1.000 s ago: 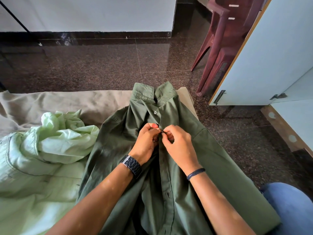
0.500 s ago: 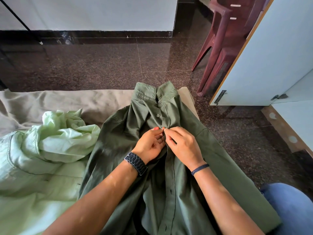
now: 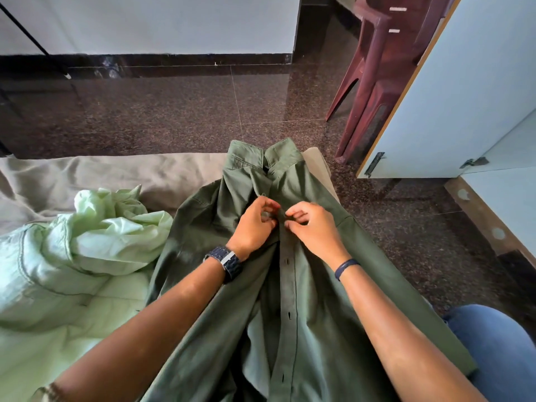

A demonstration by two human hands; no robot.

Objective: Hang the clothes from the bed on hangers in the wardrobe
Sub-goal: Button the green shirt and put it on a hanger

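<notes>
Soft daylight fills the scene, bright and even, strongest on the white wall (image 3: 150, 23) at the far side. The polished dark floor (image 3: 179, 111) carries a dull sheen and faint reflections of the wall's base. Shadows are mild: a soft one lies under the forearms on the dark green shirt (image 3: 327, 314). The pale green garment (image 3: 87, 248) at the left looks slightly washed out. Wide-angle distortion bends straight lines near the edges, as on the wardrobe door (image 3: 464, 105) at the right. Focus is fairly sharp mid-frame; the fingertips look slightly smeared.
</notes>
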